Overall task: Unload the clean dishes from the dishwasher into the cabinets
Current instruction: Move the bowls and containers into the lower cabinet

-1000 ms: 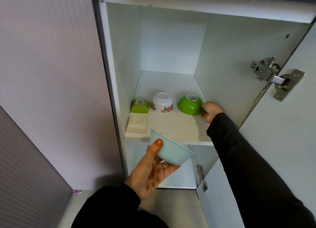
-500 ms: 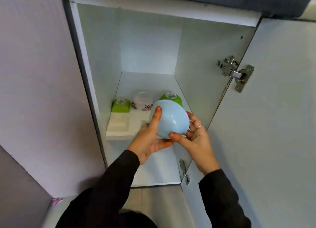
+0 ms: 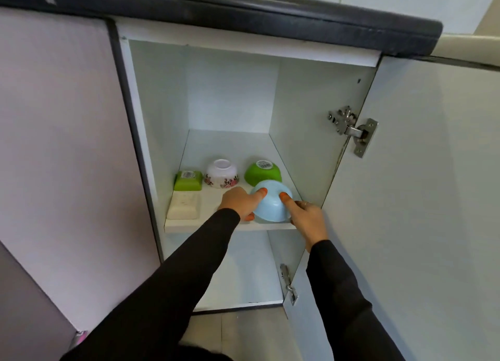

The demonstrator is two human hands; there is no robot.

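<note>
A light blue bowl point(image 3: 271, 204) lies upside down at the front right of the cabinet shelf point(image 3: 211, 226). My left hand point(image 3: 239, 201) grips its left side, thumb on the upturned base. My right hand point(image 3: 304, 217) grips its right side, thumb also on top. Behind it sits an upside-down green bowl point(image 3: 262, 172). A white flowered bowl point(image 3: 221, 173) stands upside down at the middle back. At the left are a green square dish point(image 3: 188, 180) and a cream square dish point(image 3: 184, 206).
The cabinet door point(image 3: 422, 198) hangs open to the right with a metal hinge point(image 3: 351, 129). A dark countertop edge point(image 3: 243, 11) runs above. A lower compartment point(image 3: 243, 276) lies under the shelf, and a closed door point(image 3: 59, 144) is on the left.
Both hands carried the blue bowl forward and down, turned over, onto the shelf in front of the green bowl. My head has pulled back, showing the countertop.
</note>
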